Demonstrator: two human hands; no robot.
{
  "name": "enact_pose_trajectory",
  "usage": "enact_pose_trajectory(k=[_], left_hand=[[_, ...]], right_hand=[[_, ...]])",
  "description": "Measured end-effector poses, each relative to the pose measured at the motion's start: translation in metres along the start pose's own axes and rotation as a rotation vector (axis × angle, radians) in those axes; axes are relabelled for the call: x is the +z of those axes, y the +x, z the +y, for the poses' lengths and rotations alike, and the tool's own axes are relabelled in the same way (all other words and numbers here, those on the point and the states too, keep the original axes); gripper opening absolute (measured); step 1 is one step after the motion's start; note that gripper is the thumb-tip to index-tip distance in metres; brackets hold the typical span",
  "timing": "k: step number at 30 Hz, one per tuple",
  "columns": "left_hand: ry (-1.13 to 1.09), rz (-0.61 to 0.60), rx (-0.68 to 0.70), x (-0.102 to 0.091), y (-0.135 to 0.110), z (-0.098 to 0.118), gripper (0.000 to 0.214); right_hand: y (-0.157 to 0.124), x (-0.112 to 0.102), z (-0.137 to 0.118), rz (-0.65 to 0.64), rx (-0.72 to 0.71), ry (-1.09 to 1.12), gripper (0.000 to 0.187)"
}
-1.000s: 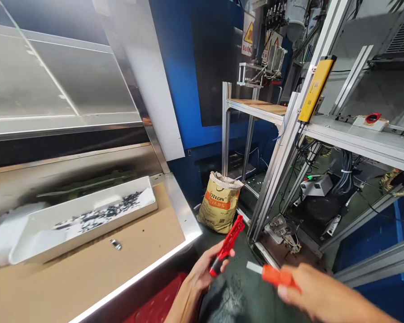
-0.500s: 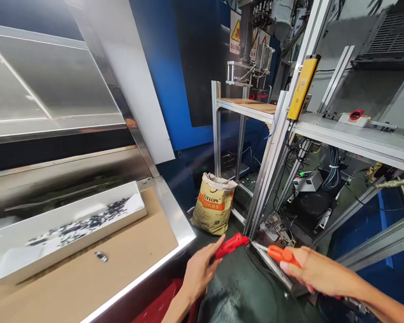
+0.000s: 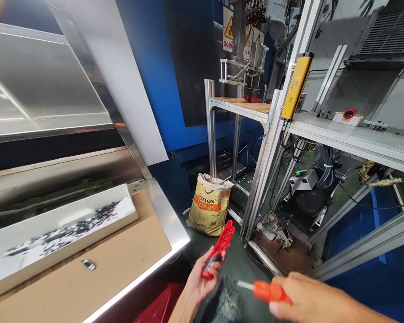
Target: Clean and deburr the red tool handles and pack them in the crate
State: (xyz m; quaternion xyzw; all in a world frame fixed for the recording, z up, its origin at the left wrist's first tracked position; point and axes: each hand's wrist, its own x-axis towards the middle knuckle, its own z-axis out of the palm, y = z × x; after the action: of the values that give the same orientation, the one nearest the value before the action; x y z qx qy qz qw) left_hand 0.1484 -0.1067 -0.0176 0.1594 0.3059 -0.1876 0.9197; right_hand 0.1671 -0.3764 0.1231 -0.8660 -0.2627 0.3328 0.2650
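Observation:
My left hand (image 3: 198, 283) is closed round the lower end of a long red plastic part (image 3: 218, 249), which points up and to the right above the dark floor. My right hand (image 3: 306, 299) is closed on an orange-handled tool (image 3: 267, 290) whose short pale blade points left toward the red part. The blade tip and the red part are a short way apart. Both hands hover low in the middle of the view, right of the workbench.
A cardboard-topped steel workbench (image 3: 97, 269) on the left carries a white tray (image 3: 59, 233) of several small dark parts and one loose metal piece (image 3: 88, 264). A tan sack (image 3: 210, 205) stands on the floor. An aluminium frame (image 3: 267, 152) with a yellow sensor bar (image 3: 294, 87) fills the right.
The red part has swung from lying sideways to pointing upward. My right hand with the orange tool has dropped lower and pulled back from the red part. The view has shifted right.

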Motion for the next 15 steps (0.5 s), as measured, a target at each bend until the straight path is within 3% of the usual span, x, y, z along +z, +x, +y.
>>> enact_pose_trajectory(k=[5,8,10,12,14,15], left_hand=[[-0.013,0.027,-0.02,-0.004,-0.007,-0.002,0.036],[0.008,0.079,0.058,-0.002,-0.005,-0.005,0.023],[0.028,0.112,0.116,0.0,-0.004,-0.008,0.015],[0.052,0.14,0.151,0.001,-0.005,-0.01,0.019],[0.088,0.164,0.149,0.001,-0.01,-0.014,0.027],[0.107,0.173,0.146,0.0,-0.014,-0.015,0.031]], right_hand=[[0.007,0.0,0.004,0.063,0.049,0.007,0.021],[0.008,0.003,-0.001,-0.088,0.009,-0.1,0.016],[0.009,0.007,-0.003,-0.09,0.036,-0.085,0.02],[0.013,0.014,-0.001,-0.082,0.062,-0.088,0.021],[0.021,0.017,0.007,-0.15,0.014,-0.147,0.017],[0.027,0.014,0.013,-0.118,-0.02,-0.153,0.016]])
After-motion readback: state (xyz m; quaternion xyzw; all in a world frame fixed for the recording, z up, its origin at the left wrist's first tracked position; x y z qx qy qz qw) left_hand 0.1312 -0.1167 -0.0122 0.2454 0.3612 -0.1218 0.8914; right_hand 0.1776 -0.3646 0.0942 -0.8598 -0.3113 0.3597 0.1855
